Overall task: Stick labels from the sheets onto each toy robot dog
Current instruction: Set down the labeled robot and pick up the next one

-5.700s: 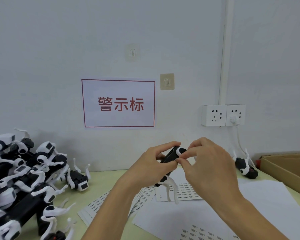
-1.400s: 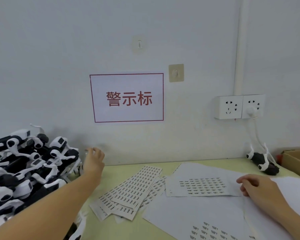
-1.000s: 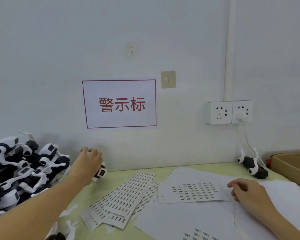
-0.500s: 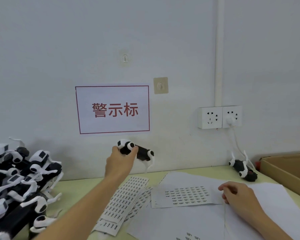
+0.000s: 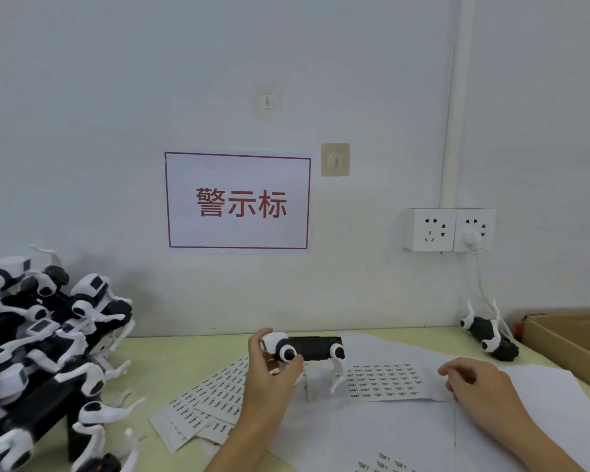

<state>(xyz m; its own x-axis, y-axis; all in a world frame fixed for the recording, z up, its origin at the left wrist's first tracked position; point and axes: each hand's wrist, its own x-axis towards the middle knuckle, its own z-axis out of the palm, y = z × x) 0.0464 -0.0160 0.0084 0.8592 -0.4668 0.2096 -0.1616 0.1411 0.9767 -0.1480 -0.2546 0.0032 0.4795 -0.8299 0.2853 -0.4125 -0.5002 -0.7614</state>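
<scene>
Now our left hand (image 5: 269, 373) grips a small black-and-white plastic toy robot dog (image 5: 307, 349) by its front end, holding it just above the pale green table (image 5: 171, 362), its white legs hanging over a white sheet of small printed labels (image 5: 384, 381). Our right hand (image 5: 474, 386) rests on that sheet's right edge, fingers loosely curled and holding nothing, near the dog but apart from it. Narrow label strips (image 5: 212, 403) fan out beside our left wrist. A heap of matching robot dogs (image 5: 38, 352) lies far left.

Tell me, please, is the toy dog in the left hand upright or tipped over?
Upright: the toy dog has its body level and legs pointing down, gripped by the left hand.
</scene>
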